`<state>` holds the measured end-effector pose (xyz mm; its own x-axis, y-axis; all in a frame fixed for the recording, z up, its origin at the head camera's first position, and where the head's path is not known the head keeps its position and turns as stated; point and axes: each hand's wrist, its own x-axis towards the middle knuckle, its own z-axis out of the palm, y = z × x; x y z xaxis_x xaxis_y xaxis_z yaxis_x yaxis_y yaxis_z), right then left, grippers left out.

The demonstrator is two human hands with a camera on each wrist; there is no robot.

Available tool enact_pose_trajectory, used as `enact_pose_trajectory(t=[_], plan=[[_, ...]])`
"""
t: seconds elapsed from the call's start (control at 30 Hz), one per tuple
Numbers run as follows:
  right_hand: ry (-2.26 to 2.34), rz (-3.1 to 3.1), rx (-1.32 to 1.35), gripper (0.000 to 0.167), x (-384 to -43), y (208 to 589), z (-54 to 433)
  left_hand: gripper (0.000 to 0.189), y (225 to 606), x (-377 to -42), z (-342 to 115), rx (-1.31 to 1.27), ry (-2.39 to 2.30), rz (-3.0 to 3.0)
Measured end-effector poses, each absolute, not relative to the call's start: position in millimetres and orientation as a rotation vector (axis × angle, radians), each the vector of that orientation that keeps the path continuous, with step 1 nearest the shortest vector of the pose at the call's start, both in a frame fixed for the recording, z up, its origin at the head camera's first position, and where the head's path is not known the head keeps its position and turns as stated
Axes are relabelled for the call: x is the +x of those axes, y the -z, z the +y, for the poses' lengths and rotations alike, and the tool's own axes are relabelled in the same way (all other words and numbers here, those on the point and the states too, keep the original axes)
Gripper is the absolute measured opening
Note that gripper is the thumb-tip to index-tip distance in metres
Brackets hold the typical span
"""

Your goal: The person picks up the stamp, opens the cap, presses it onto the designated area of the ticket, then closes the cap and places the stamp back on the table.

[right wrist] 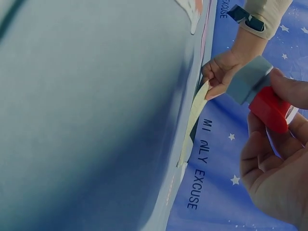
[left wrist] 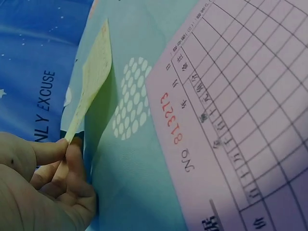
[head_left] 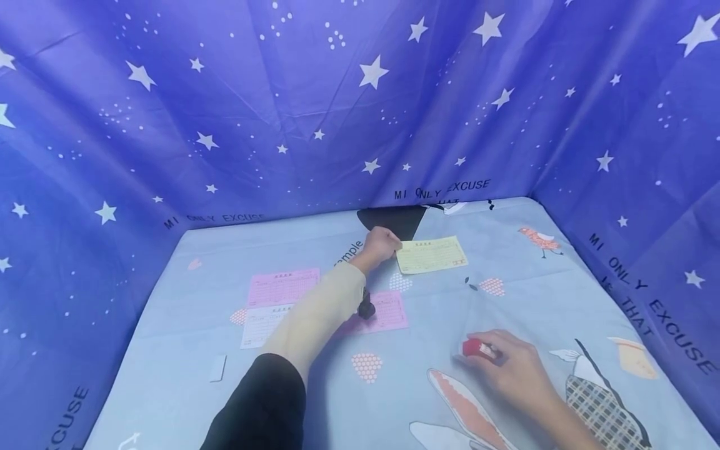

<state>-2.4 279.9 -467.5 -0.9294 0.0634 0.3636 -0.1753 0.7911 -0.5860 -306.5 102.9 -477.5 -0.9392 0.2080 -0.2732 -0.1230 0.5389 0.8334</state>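
A yellow receipt slip (head_left: 432,255) is pinched at its left edge between the thumb and fingers of my left hand (head_left: 381,244). In the left wrist view the slip (left wrist: 94,72) slants up off the bluish cloth. My right hand (head_left: 514,369) holds a red stamp (head_left: 478,349) above the cloth, to the right of the papers. The right wrist view shows the red stamp (right wrist: 270,109) with a greyish see-through block (right wrist: 249,81) at its end. Below the left forearm lies a pink slip (head_left: 388,310), partly covered by the arm and a dark wrist device.
Another pink slip (head_left: 284,284) and a white slip (head_left: 263,325) lie to the left, the white one partly behind the sleeve. A small white rectangular piece (head_left: 217,369) sits nearer the front left. Purple star-patterned curtains (head_left: 315,112) rise around the cloth-covered surface (head_left: 427,337).
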Motion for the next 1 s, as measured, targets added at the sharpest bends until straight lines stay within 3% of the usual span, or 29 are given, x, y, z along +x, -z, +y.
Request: enact_pose_trajectory(t=[0.5,0.7,1.0], plan=[[-1.001,-2.655,0.071,0.031,-7.8,467.5,278.0,0.019,463.9,-299.3,54.7,0.281,-1.160,2.579],[-1.045,-2.628,0.195,0.033,-16.6,464.9,270.7,0.022,447.3,-273.5,-13.7,0.475,-0.972,2.625],[-1.102,-2.625,0.261,0.036,-32.5,468.5,243.5,0.024,462.4,-226.8,-77.9,0.485,-0.605,2.765]])
